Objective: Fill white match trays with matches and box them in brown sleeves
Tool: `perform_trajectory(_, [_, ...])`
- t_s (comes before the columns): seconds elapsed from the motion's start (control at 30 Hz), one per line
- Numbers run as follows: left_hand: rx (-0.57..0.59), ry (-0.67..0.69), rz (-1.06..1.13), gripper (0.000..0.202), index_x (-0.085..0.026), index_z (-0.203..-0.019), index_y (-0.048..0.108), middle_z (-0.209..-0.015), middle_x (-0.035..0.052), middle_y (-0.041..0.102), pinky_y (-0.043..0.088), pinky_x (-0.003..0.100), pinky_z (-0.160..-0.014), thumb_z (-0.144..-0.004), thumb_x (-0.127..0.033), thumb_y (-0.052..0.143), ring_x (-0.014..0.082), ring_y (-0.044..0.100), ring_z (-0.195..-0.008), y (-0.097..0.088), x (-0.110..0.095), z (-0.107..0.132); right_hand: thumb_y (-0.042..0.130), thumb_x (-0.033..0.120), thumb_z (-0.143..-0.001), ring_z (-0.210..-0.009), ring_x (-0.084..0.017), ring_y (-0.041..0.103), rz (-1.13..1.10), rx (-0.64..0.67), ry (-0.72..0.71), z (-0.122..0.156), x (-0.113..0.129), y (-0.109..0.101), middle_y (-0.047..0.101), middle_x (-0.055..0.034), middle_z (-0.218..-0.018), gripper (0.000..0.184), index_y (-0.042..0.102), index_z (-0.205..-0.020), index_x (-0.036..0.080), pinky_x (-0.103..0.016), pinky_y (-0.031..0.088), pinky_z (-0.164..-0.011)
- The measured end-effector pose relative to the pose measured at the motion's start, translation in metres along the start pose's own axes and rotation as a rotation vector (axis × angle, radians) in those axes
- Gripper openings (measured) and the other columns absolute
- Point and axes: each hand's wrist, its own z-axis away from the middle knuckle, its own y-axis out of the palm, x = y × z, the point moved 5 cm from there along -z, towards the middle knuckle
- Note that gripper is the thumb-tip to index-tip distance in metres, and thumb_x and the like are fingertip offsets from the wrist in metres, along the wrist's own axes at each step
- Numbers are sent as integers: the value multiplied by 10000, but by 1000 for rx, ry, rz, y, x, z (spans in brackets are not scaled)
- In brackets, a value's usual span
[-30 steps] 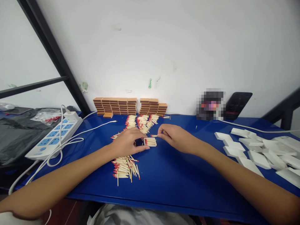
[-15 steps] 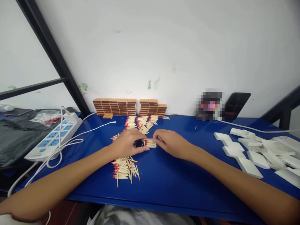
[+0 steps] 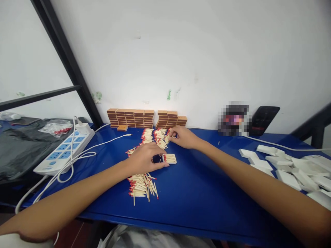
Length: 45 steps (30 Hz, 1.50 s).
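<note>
My left hand (image 3: 147, 157) grips the left end of a small white matchbox tray (image 3: 176, 158) between thumb and fingers, on the blue table. Inside the tray lies a layer of matches (image 3: 169, 158), red heads to the left. Further back, my right hand (image 3: 184, 137) has its thumb and fingers closed on loose matches at the right end of the rear match pile (image 3: 159, 136); its fingertips partly cover them. Another heap of matches (image 3: 141, 186) lies in front of my left hand, and some red heads show behind that hand.
Brown matchboxes (image 3: 130, 118) are stacked along the wall, one lying in front. At right is a jumble of white trays (image 3: 287, 179). A phone (image 3: 263, 120) leans on the wall beside a blurred-out object. A white power strip (image 3: 64, 148) with cables lies left.
My right hand has left the tray and moved back to the rear matches. My left hand still holds the tray. The whole view has shifted slightly.
</note>
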Motion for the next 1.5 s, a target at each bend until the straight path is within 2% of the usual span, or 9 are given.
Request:
perform_trajectory(0.1, [-3, -10, -13, 321, -198, -1087, 728, -943, 66, 755, 531, 364, -847, -894, -454, 737, 228, 677, -906, 0, 1, 0, 642, 304, -891, -698, -145, 583, -17, 71, 58, -11, -4, 11, 705, -35, -790, 162, 678, -815, 165, -249, 387, -634])
perform_trajectory(0.23, [1, -8, -12, 332, -198, -1091, 726, -953, 70, 749, 536, 368, -850, -897, -468, 730, 234, 677, -920, 0, 1, 0, 672, 297, -868, -639, -144, 577, -25, 110, 120, -6, -8, 8, 692, -20, -695, 172, 674, -752, 171, -252, 378, -600])
perform_trajectory(0.43, [1, 8, -19, 356, -184, -1093, 718, -942, 74, 742, 538, 362, -808, -917, -493, 697, 235, 673, -915, 0, 0, 2, 610, 339, -909, -686, -151, 590, -65, 72, 220, 33, -9, -11, 711, -38, -792, 202, 676, -832, 163, -258, 405, -614])
perform_trajectory(0.6, [-1, 12, -20, 372, -181, -1097, 717, -956, 80, 737, 542, 363, -799, -903, -497, 712, 238, 673, -915, -1, 0, 2, 612, 369, -894, -641, -145, 549, -143, 62, 312, 62, -8, -17, 671, -21, -741, 210, 688, -860, 176, -260, 396, -580])
perform_trajectory(0.77, [2, 36, -30, 358, -185, -1089, 719, -945, 78, 747, 537, 371, -819, -923, -500, 688, 234, 674, -913, -1, 0, 1, 606, 406, -909, -685, -151, 556, -147, 54, 229, 69, 5, -28, 679, -33, -799, 243, 685, -876, 179, -271, 409, -632])
perform_trajectory(0.97, [-1, -17, -50, 371, -196, -1109, 722, -939, 72, 740, 530, 347, -771, -894, -498, 723, 233, 675, -895, -3, 6, 1, 598, 378, -946, -699, -151, 562, -150, 138, 99, 73, 35, -26, 681, -29, -819, 215, 670, -869, 191, -268, 396, -639])
perform_trajectory(1.1, [0, -23, -50, 366, -188, -1104, 720, -953, 74, 736, 531, 349, -778, -889, -485, 733, 233, 672, -906, -3, 7, 0, 614, 317, -949, -790, -168, 594, 10, 20, 137, 70, 24, -24, 705, -46, -895, 155, 665, -878, 190, -274, 389, -682])
perform_trajectory(1.27, [-2, -13, -56, 343, -197, -1086, 723, -923, 64, 732, 526, 344, -762, -892, -480, 732, 224, 671, -878, -3, 6, 0, 640, 320, -931, -714, -146, 597, -17, 29, 211, 65, -1, -13, 712, -20, -856, 134, 679, -891, 198, -258, 387, -635])
perform_trajectory(1.5, [-4, -3, -50, 334, -202, -1090, 714, -974, 68, 750, 529, 362, -816, -900, -477, 724, 239, 669, -928, -1, 6, 3, 576, 295, -972, -768, -168, 614, 59, 45, 168, 66, 5, -7, 700, -51, -898, 150, 643, -882, 195, -268, 418, -679])
